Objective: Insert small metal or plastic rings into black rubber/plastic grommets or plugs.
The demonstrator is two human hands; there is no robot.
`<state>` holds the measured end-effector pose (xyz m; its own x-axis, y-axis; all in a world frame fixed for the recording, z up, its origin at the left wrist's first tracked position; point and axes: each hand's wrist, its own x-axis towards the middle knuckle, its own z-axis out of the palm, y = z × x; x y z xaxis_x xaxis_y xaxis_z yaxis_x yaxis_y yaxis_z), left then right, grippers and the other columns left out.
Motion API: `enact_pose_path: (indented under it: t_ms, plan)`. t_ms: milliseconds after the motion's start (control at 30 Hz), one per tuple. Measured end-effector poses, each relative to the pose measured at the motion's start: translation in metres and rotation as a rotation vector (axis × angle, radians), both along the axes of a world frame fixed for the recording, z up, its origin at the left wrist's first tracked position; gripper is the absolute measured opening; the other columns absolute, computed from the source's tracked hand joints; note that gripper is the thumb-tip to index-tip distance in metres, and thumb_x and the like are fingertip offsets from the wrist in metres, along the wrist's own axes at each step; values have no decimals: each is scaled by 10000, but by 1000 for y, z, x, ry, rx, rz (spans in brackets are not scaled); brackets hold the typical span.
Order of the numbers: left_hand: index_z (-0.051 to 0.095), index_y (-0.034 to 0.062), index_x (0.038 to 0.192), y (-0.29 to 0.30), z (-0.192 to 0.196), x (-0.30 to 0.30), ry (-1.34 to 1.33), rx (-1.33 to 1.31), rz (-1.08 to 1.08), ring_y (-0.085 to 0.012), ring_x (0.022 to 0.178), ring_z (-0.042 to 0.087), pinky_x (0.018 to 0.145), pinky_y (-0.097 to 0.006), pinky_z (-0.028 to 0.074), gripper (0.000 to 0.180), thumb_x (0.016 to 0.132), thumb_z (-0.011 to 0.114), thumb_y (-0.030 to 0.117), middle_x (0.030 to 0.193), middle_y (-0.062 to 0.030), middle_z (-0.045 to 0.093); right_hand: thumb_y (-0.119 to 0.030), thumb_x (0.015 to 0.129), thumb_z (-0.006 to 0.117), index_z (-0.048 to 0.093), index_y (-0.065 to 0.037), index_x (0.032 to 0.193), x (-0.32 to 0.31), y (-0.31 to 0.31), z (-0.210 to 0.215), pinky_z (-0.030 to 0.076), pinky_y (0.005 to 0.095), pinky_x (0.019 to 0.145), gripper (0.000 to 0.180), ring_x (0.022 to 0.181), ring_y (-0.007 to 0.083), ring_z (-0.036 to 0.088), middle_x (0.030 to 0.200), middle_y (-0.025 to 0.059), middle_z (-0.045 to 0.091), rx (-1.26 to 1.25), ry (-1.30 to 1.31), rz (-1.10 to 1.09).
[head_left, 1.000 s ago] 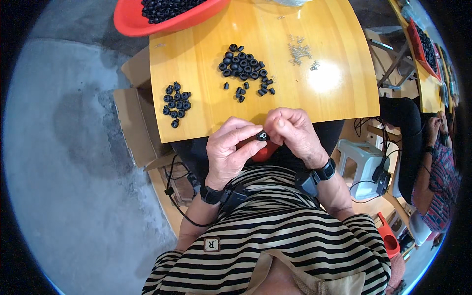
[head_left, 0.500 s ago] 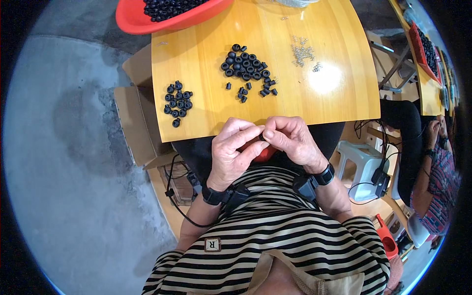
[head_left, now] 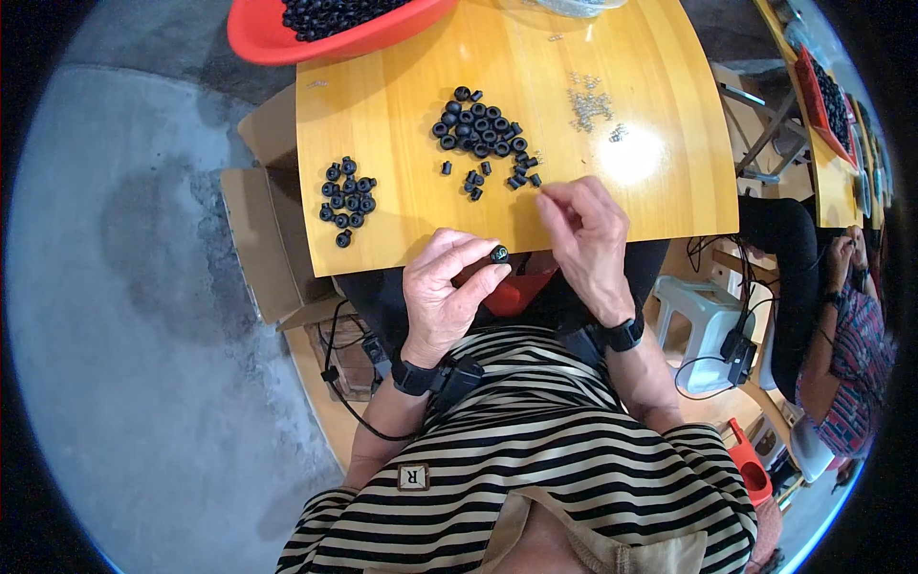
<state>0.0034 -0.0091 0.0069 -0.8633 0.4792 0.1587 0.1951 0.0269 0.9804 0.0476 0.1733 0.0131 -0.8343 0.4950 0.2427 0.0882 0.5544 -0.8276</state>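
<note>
My left hand [head_left: 438, 298] pinches a small black round part [head_left: 499, 254] between thumb and fingertips, just off the table's near edge. A pale detail shows on the part's end. Over that edge reaches my right hand [head_left: 591, 244], its thumb and forefinger closed together; whatever they grip, if anything, is too small to make out. Closest to its fingertips are several small black cylindrical pieces [head_left: 521, 179]. Beyond lies a pile of black ring-shaped caps [head_left: 483, 124]. At the table's left sits a group of black knob-like parts [head_left: 349, 203].
Tiny clear or metallic pieces [head_left: 590, 103] lie scattered on the wooden table [head_left: 411, 57]. A red tray [head_left: 263, 48] of black parts stands at the far left, a clear container [head_left: 574, 8] at the far edge. At right are a pale stool [head_left: 693, 316] and another person's arm [head_left: 824, 335].
My right hand has parted from the left and moved right and forward over the table edge. My left hand has stayed nearly in place, and the black part in it now shows.
</note>
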Motion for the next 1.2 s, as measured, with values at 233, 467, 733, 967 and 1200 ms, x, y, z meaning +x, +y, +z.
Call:
enact_pose_path:
  t_ms: [233, 467, 733, 967, 1200]
  plan:
    - [727, 9, 1029, 3, 4, 0, 22, 2, -13, -156, 815, 641, 727, -257, 517, 290, 749, 797, -9, 929, -84, 662, -53, 805, 735, 696, -23, 891, -14, 7, -18, 496, 343, 571, 99, 624, 254, 614, 761, 119, 600, 117, -3, -2]
    - [717, -34, 1041, 0, 8, 2, -20, -32, -56, -182, 907, 623, 822, -288, 510, 318, 731, 785, -68, 993, -107, 643, -116, 861, 734, 691, -21, 918, -10, 10, -7, 512, 288, 590, 119, 643, 166, 631, 786, 75, 650, -268, -39, 39]
    - [713, -47, 1045, 6, 20, -2, 49, 17, -189, -264, 1063, 645, 912, -341, 513, 333, 720, 780, -52, 1144, -192, 683, -67, 907, 702, 662, 2, 1033, 25, 8, 6, 539, 231, 690, 150, 743, 83, 634, 861, 22, 678, -976, -78, 297]
    - [710, -49, 1042, 5, 18, 0, 23, -6, -200, -283, 1094, 647, 935, -356, 509, 316, 732, 768, -56, 1169, -198, 682, -29, 931, 653, 632, -9, 1071, 27, -2, 14, 542, 235, 762, 143, 836, 90, 646, 908, 41, 678, -924, -135, 239]
    - [708, -45, 1048, 6, 17, 1, 49, 28, -190, -297, 1103, 646, 941, -369, 510, 325, 729, 768, -61, 1168, -203, 682, -30, 921, 647, 624, -14, 1041, 26, 0, 14, 510, 234, 728, 123, 794, 81, 597, 883, 19, 631, -670, -131, 229]
